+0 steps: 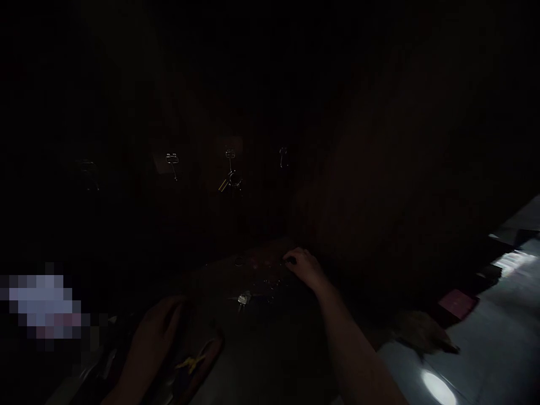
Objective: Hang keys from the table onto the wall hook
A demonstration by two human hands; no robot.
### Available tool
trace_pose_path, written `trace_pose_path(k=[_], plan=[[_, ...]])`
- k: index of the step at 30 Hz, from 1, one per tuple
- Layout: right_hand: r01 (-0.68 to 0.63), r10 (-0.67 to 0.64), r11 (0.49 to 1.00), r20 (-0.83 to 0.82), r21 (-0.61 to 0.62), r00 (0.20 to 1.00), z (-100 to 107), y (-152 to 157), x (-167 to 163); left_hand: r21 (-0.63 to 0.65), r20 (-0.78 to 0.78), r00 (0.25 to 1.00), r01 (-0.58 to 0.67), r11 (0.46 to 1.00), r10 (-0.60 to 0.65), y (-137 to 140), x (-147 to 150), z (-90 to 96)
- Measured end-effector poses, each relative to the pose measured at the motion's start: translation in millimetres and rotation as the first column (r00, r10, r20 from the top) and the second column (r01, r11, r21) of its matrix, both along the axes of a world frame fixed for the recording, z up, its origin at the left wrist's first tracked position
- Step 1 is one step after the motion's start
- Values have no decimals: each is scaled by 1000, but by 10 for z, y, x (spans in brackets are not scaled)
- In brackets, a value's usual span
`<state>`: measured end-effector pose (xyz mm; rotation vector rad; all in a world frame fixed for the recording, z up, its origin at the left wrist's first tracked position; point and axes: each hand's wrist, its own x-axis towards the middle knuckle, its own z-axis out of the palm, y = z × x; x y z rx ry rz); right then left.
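Really dark in here, so take this with a grain of salt. My right hand (304, 268) is stretched out over the dark tabletop (261, 332), fingers curled down onto a scatter of small shiny bits, keys or rings I think, too dim to be sure. Whether I've actually pinched one or I'm just touching the pile, I can't tell. There's a brighter silver key (243, 298) lying on the tabletop, nearer to me than that hand and a bit to its left, not touching it. My left hand (154, 337) sits at the tabletop's near left edge, loosely open and resting flat, right next to something with a yellow tag or strap (192, 363); it doesn't look like it's gripping anything. Up beyond the tabletop's far edge there's a row of hooks on the wall, and one has a key bunch (230, 181) hanging from it. Off the tabletop's right side there's a lit pale floor with a pinkish red thing (458, 304) on it. Biggest risk as I see it: in this light I could grab the wrong piece, or nudge the little ones off the tabletop's edge where I'd never find them.
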<state>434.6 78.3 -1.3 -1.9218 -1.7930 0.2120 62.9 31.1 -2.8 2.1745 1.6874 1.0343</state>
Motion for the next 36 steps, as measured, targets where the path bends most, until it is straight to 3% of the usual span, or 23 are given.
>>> trace_pose_path(k=[3, 5, 7, 10, 13, 19, 29, 36], plan=[[-9, 12, 998, -43, 56, 999, 50, -20, -25, 6, -13, 1000, 1, 1000, -1, 9, -13, -30], [-121, 135, 987, -134, 109, 982, 107, -47, -86, -2, -10, 1000, 1, 1000, -1, 9, -17, -41], [-283, 293, 956, -249, 75, 923, 169, -88, -172, -15, -2, 1000, -4, 1000, 4, 6, -14, -42], [-525, 445, 841, -378, -135, 811, 239, -168, -288, -20, 13, 1000, 1, 1000, 0, 3, -6, -35], [-623, 502, 745, -413, -239, 760, 248, -222, -342, -14, 7, 1000, 0, 1000, 0, 12, -4, -38], [-573, 523, 798, -257, -186, 812, 145, -177, -391, -23, -14, 1000, -7, 1000, 7, 36, -21, -74], [-623, 551, 754, -318, -207, 772, 281, -233, -366, -37, 0, 1000, -27, 999, 27, 38, -15, -63], [-537, 501, 794, -195, -285, 843, 256, -290, -429, -27, 11, 1000, -19, 999, 19, 49, -21, -78]])
